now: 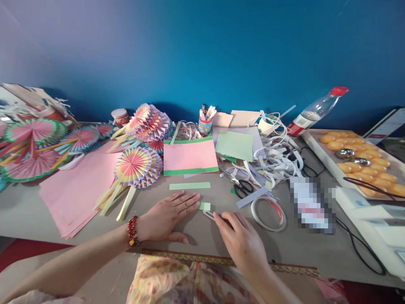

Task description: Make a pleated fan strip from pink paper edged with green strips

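My left hand (171, 215) lies flat on the table, fingers stretched together and thumb apart. It presses on a light green paper strip (205, 206), whose end shows past the fingertips. My right hand (242, 236) is closed around what looks like a utility knife (208, 215); its pale slotted front points at that strip, and the rest is mostly hidden in the fingers. Just beyond lies another light green strip (190, 185). Behind it sits a pink paper sheet with green borders (190, 156).
Folded paper rosettes (136, 166) and pink sheets (79, 185) lie at left. To the right are black-handled scissors (243, 188), a tape roll (268, 214), paper scraps (275, 156), a tilted plastic bottle (316, 112) and a tray of orange-yellow pieces (311, 137).
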Motion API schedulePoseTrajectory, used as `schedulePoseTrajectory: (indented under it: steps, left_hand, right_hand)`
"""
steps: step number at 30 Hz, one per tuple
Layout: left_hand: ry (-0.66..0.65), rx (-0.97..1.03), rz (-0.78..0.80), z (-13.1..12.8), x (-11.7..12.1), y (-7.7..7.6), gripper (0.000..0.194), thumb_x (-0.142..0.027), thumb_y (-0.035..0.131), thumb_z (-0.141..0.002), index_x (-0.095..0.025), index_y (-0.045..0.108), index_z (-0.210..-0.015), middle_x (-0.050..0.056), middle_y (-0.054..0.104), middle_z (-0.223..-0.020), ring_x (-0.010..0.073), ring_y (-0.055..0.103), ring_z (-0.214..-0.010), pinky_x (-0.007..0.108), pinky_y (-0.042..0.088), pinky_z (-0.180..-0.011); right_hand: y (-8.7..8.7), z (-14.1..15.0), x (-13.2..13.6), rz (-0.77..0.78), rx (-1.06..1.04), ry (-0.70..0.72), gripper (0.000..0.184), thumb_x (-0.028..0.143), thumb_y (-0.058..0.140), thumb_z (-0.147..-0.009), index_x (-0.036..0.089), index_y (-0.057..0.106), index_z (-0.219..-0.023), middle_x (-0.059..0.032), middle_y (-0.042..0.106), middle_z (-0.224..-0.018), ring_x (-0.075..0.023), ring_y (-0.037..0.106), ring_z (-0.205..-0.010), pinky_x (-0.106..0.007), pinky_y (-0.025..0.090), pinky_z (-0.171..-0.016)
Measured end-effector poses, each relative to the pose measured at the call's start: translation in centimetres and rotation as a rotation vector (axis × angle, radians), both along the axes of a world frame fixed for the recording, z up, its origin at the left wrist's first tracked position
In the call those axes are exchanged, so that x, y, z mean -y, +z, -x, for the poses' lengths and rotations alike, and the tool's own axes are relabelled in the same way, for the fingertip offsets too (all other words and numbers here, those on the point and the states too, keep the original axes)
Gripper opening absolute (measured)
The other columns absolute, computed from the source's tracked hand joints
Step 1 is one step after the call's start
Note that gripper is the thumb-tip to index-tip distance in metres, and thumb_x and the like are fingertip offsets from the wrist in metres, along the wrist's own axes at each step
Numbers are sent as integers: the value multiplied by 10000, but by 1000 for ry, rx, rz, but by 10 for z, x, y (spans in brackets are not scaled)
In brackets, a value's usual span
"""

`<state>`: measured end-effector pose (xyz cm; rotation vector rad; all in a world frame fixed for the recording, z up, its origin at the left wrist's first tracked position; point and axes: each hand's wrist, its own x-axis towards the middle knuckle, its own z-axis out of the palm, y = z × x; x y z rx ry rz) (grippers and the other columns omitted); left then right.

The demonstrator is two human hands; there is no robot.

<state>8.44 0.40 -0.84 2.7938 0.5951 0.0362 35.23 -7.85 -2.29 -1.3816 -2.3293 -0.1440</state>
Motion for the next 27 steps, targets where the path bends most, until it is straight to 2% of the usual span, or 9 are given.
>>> schedulePoseTrajectory:
  steps: [6, 14, 19, 21, 24, 26, 27]
  left_hand:
    - [2, 14, -14, 0, 0, -2, 970, -739, 428, -879, -173, 64, -1577, 116, 147, -1627, 279, 181, -1496, 450, 79, -1231]
    - [3, 13, 21, -1, 1, 1, 963, -734, 425, -885, -173, 61, -1578, 118, 145, -1627, 277, 164, -1500, 440, 42, -1234]
    - [7, 27, 66, 0, 0, 0, 942, -702, 444, -900, -190, 40, -1579, 115, 131, -1629, 293, 158, -1500, 465, 56, -1236]
    - [16, 64, 106, 5, -2, 4, 902, -674, 413, -931, -196, 7, -1579, 111, 105, -1634, 286, 144, -1503, 457, 102, -1236]
    - [123, 132, 149, 16, -3, 13, 714, -533, 293, -1023, -211, -22, -1577, 87, 74, -1642, 246, 129, -1509, 417, 181, -1227]
    - [151, 94, 118, 22, -3, 17, 655, -475, 281, -1039, -230, 2, -1578, 68, 106, -1641, 237, 128, -1509, 431, 144, -1234]
    - [134, 55, 90, 24, -2, 17, 678, -502, 314, -1028, -237, 20, -1579, 66, 130, -1637, 245, 135, -1508, 448, 107, -1238]
  right_hand:
    - [1, 1, 2, 25, 23, -16, 277, 92, 507, -945, 172, 684, -1142, -65, 625, -878, -162, 569, -788, -277, 449, -744]
    - [0, 16, 2, 48, 34, -42, 279, 78, 573, -906, 165, 681, -1147, -63, 630, -893, -167, 575, -803, -278, 442, -714]
    - [2, 24, 0, 80, 23, -56, 274, 89, 541, -926, 187, 677, -1142, -57, 635, -890, -167, 576, -811, -285, 439, -709]
    - [4, 26, -1, 91, 15, -75, 254, 93, 547, -923, 197, 684, -1110, -54, 634, -893, -167, 576, -812, -289, 438, -702]
    - [6, 27, -2, 83, 12, -85, 234, 84, 586, -895, 194, 690, -1073, -49, 627, -870, -174, 573, -802, -295, 425, -679]
    - [7, 27, -2, 76, 15, -81, 232, 79, 593, -889, 188, 690, -1069, -49, 624, -858, -174, 570, -790, -295, 418, -673]
    - [8, 26, -2, 74, 16, -76, 236, 78, 589, -893, 185, 688, -1078, -49, 624, -858, -171, 569, -787, -294, 420, -679]
